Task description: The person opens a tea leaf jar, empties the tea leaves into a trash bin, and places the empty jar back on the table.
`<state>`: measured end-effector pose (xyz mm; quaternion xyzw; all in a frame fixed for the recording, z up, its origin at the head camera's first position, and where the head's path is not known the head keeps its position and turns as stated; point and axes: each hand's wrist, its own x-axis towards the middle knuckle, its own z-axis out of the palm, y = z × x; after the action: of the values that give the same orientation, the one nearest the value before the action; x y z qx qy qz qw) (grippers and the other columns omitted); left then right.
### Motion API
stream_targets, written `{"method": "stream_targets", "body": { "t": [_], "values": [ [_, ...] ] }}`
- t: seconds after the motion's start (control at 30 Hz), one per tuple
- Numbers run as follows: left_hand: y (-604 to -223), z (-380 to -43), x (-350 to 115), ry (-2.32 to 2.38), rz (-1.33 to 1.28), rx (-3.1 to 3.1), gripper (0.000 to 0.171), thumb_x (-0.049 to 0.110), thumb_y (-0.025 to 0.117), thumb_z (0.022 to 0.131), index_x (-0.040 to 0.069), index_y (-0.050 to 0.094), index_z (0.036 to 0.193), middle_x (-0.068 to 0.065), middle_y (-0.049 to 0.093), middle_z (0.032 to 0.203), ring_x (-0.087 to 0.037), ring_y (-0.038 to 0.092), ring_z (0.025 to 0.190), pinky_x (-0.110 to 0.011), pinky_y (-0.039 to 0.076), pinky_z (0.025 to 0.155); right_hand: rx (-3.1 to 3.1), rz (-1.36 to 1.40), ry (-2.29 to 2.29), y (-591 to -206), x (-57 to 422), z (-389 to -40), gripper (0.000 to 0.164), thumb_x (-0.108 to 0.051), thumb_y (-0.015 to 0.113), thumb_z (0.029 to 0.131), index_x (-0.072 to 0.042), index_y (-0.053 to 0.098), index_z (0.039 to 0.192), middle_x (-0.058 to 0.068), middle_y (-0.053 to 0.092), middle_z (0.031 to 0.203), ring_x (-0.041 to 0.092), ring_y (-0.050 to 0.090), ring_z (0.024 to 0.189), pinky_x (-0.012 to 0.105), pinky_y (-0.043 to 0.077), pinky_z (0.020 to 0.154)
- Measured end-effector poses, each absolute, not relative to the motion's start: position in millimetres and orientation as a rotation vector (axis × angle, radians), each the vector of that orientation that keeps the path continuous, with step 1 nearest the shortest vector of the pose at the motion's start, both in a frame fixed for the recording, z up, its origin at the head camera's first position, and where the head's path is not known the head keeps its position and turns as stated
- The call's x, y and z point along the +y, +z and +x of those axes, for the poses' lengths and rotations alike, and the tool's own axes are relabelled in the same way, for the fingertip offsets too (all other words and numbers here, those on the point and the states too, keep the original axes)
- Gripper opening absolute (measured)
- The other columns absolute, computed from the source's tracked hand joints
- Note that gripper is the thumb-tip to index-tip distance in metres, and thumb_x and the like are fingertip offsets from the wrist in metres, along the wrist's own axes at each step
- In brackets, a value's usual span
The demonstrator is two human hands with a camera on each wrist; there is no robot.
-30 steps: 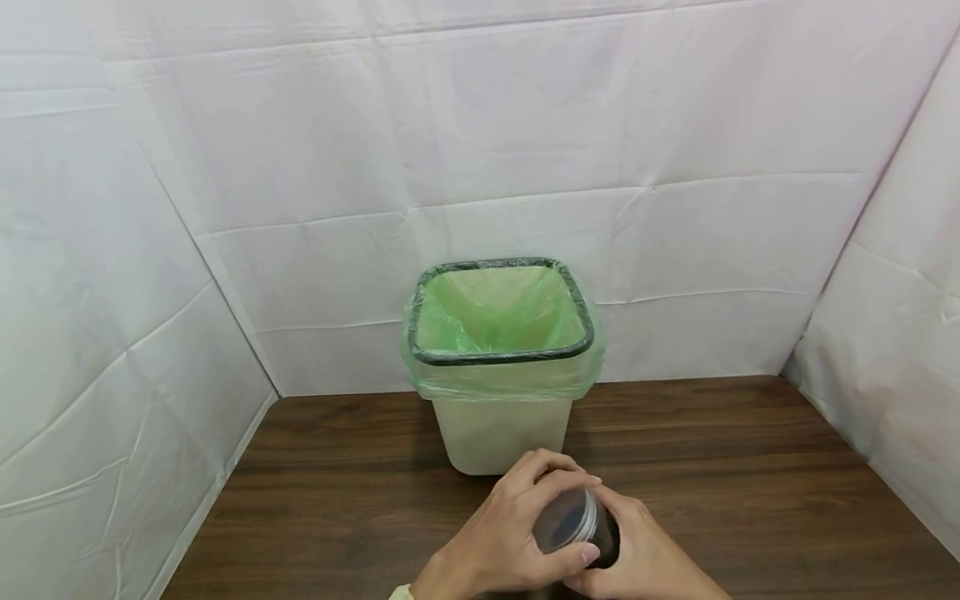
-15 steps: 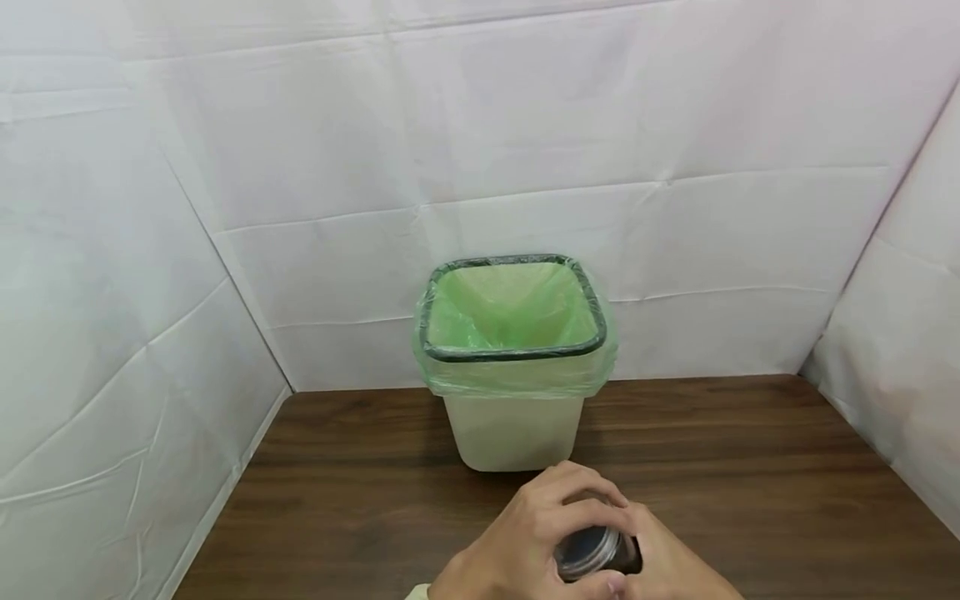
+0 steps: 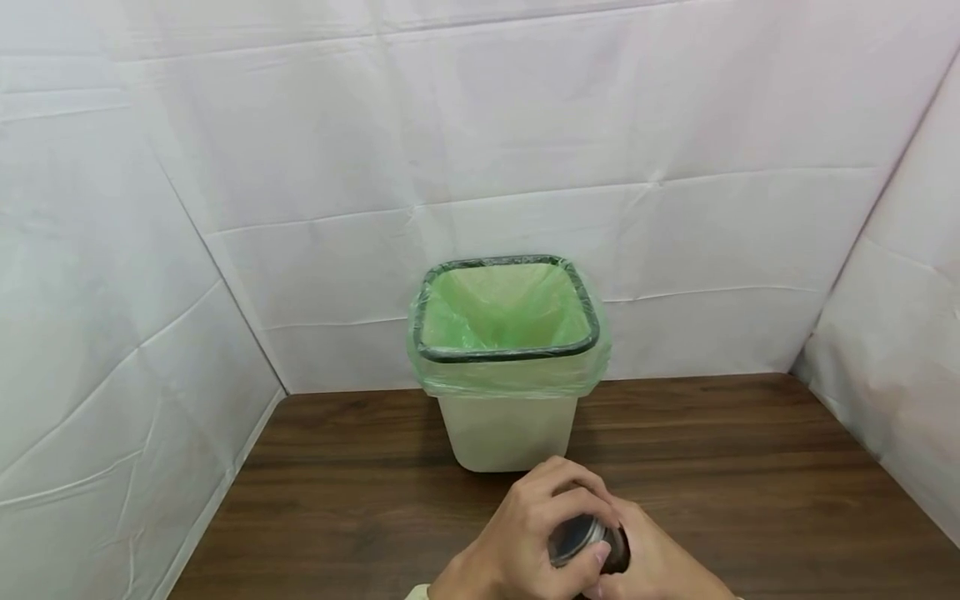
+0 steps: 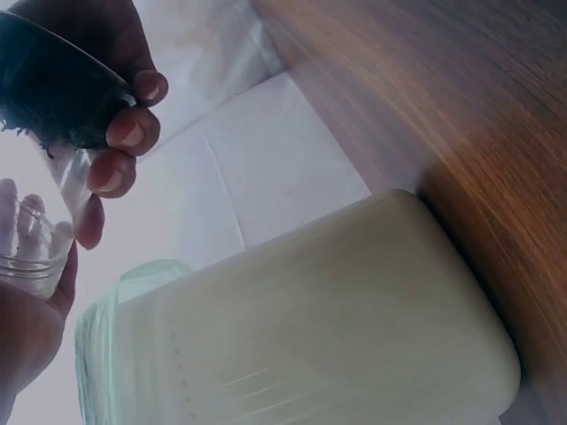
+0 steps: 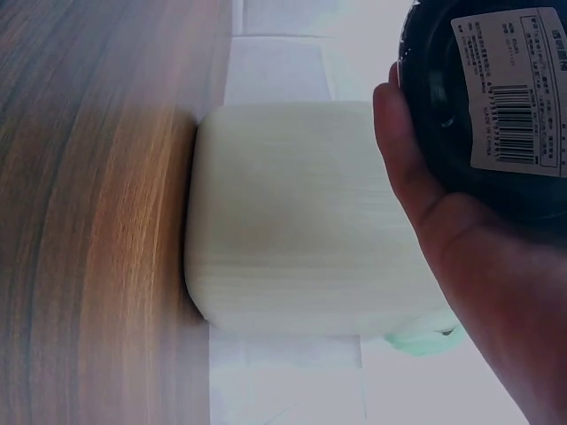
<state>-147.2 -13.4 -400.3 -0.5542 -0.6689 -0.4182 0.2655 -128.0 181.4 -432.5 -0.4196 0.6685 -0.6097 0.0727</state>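
dark jar (image 5: pixel 492 106), bin rim (image 3: pixel 510 356) beyond

Creased white sheets (image 3: pixel 517 125) wall in a dark wood-grain surface (image 3: pixel 337 492)

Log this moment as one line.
left hand: holds jar, clear end; right hand: holds jar, dark end; bin: on table, green-lined

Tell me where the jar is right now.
In the head view, the jar is low and right of centre, gripped between the left hand and the right hand, below the green-lined bin.
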Motion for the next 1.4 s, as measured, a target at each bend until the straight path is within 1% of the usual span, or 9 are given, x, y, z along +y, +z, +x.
{"method": "stream_targets", "body": {
  "t": [0.17, 0.43, 0.77, 1.03, 1.17, 1.3, 1.4],
  "values": [
    [-401.4, -147.4, -12.9, -1.160, -1.470, -1.817, 0.021, 0.025, 0.054, 0.097, 0.016, 0.072, 0.100, -0.001, 0.066, 0.109, -0.006, 0.060, 0.099, -0.018, 0.047, 0.088, 2.140, -1.234, -1.794, -432.2, 180.5, -127.9, 0.044, -0.004, 0.071, 0.086, -0.008, 0.056, 0.127, 0.015, 0.064, 0.114, 0.021, 0.068, 0.095, 0.036, 0.058, 0.078],
    [-402.1, -147.5, -11.0, -1.151, -1.435, -1.845, 0.019, 0.025, 0.055, 0.097, 0.018, 0.072, 0.096, 0.002, 0.065, 0.105, -0.005, 0.058, 0.096, -0.017, 0.047, 0.087, 2.302, -1.274, -1.739, -435.7, 181.6, -130.1, 0.051, -0.003, 0.076, 0.077, -0.012, 0.057, 0.123, 0.009, 0.066, 0.109, 0.017, 0.068, 0.090, 0.034, 0.058, 0.074],
    [-402.4, -144.5, -8.7, -1.138, -1.382, -1.856, 0.016, 0.024, 0.058, 0.095, 0.018, 0.072, 0.097, 0.003, 0.065, 0.107, -0.006, 0.059, 0.098, -0.017, 0.047, 0.088, 2.390, -1.362, -1.748, -439.3, 181.9, -129.2, 0.056, -0.009, 0.078, 0.078, -0.011, 0.056, 0.129, 0.008, 0.067, 0.109, 0.018, 0.068, 0.089, 0.033, 0.057, 0.072],
    [-401.4, -139.5, -7.7, -1.156, -1.305, -1.887, 0.014, 0.020, 0.060, 0.093, 0.017, 0.071, 0.098, 0.005, 0.064, 0.107, -0.006, 0.059, 0.098, -0.017, 0.048, 0.088, 2.461, -1.322, -1.721, -436.9, 182.6, -126.8, 0.061, -0.009, 0.080, 0.075, -0.013, 0.056, 0.132, 0.006, 0.068, 0.108, 0.014, 0.068, 0.087, 0.032, 0.057, 0.070],
    [-401.1, -138.3, -6.5, -1.162, -1.265, -1.881, 0.012, 0.019, 0.061, 0.091, 0.017, 0.071, 0.097, 0.006, 0.064, 0.106, -0.005, 0.059, 0.095, -0.016, 0.047, 0.086, 2.508, -1.279, -1.686, -435.2, 182.6, -125.9, 0.065, -0.007, 0.081, 0.073, -0.016, 0.056, 0.132, 0.002, 0.069, 0.106, 0.012, 0.067, 0.084, 0.031, 0.057, 0.069],
    [-401.4, -136.9, -4.9, -1.156, -1.214, -1.889, 0.011, 0.019, 0.063, 0.090, 0.018, 0.071, 0.097, 0.006, 0.063, 0.104, -0.006, 0.058, 0.094, -0.016, 0.047, 0.084, 2.556, -1.264, -1.658, -432.5, 181.9, -124.6, 0.071, -0.003, 0.081, 0.070, -0.016, 0.055, 0.135, 0.001, 0.068, 0.105, 0.011, 0.066, 0.081, 0.030, 0.056, 0.067],
    [-403.3, -137.1, -2.5, -1.163, -1.110, -1.942, 0.010, 0.020, 0.063, 0.092, 0.019, 0.070, 0.098, 0.006, 0.062, 0.104, -0.007, 0.058, 0.092, -0.016, 0.047, 0.082, 2.686, -1.198, -1.614, -430.8, 178.9, -123.0, 0.081, -0.004, 0.083, 0.065, -0.019, 0.053, 0.140, -0.003, 0.067, 0.109, 0.009, 0.064, 0.082, 0.029, 0.055, 0.067]
  ]
}}
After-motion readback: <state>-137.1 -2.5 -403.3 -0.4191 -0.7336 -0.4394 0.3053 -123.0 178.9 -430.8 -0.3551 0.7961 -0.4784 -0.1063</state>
